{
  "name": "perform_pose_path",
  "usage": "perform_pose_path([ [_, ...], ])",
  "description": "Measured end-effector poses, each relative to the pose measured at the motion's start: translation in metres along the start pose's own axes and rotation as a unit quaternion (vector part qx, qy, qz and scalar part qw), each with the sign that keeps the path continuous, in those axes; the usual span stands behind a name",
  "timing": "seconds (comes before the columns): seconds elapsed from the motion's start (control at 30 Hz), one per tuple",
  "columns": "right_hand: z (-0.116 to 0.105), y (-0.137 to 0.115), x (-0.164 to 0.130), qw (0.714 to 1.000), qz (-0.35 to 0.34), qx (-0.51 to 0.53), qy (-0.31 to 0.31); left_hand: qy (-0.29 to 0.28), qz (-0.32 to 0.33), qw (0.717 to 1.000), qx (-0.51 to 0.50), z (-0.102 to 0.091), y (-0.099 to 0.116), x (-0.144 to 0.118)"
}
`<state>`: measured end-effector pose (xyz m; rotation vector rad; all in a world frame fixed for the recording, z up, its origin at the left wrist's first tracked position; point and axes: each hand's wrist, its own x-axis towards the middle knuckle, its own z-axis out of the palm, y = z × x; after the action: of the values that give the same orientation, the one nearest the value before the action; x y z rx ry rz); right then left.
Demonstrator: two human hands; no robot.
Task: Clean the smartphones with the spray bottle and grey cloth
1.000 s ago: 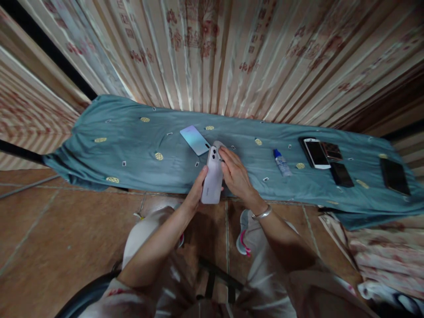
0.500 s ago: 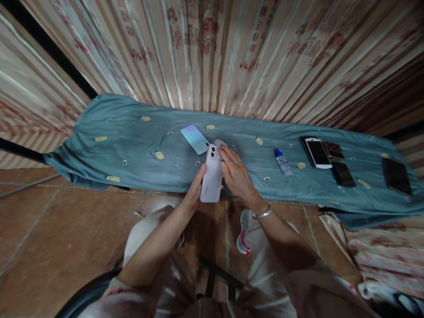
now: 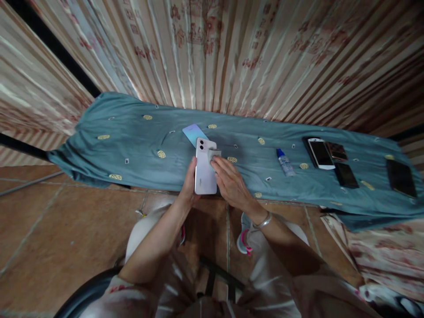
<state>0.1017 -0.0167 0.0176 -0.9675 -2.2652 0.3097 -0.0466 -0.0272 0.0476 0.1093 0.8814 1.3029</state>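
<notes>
— Where is the white phone (image 3: 205, 170) just now?

— In the left hand (image 3: 190, 183), gripped along its left edge and bottom, back side up with the camera end pointing away toward the curtain (image 3: 212, 48). It is held above the near edge of the desk, which is covered in a teal cloth (image 3: 132, 141).

— And the right hand (image 3: 232, 183)?

— Its fingers press a small grey wiping cloth (image 3: 214, 153) against the upper right part of the phone's back, just beside the camera block. So the left hand is closed round the phone and the right is pinching the cloth onto it.

— What differs from a second ago?

— The phone stood tilted then, its top leaning right; now it is nearly straight and sits a little further left. It also covers the near corner of the pale blue phone (image 3: 193, 132) lying on the cloth behind it. The wiping cloth was past the phone's top end; now it lies on the back itself.

— Anything else on the desk?

— A small blue-capped bottle (image 3: 285, 161) to the right, and further right a cluster of phones (image 3: 326, 154), well apart from both hands.
</notes>
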Motion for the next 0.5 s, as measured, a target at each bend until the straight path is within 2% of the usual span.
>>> perform_pose_path([
  [0.27, 0.001, -0.011, -0.009, 0.997, -0.068, -0.016, 0.018, 0.02, -0.014, 1.0, -0.007, 0.003, 0.001, 0.0],
  [0.5, 0.001, -0.027, -0.007, 0.995, -0.095, 0.0, 0.015, 0.017, -0.008, 1.0, 0.0, 0.007, -0.001, 0.003],
])
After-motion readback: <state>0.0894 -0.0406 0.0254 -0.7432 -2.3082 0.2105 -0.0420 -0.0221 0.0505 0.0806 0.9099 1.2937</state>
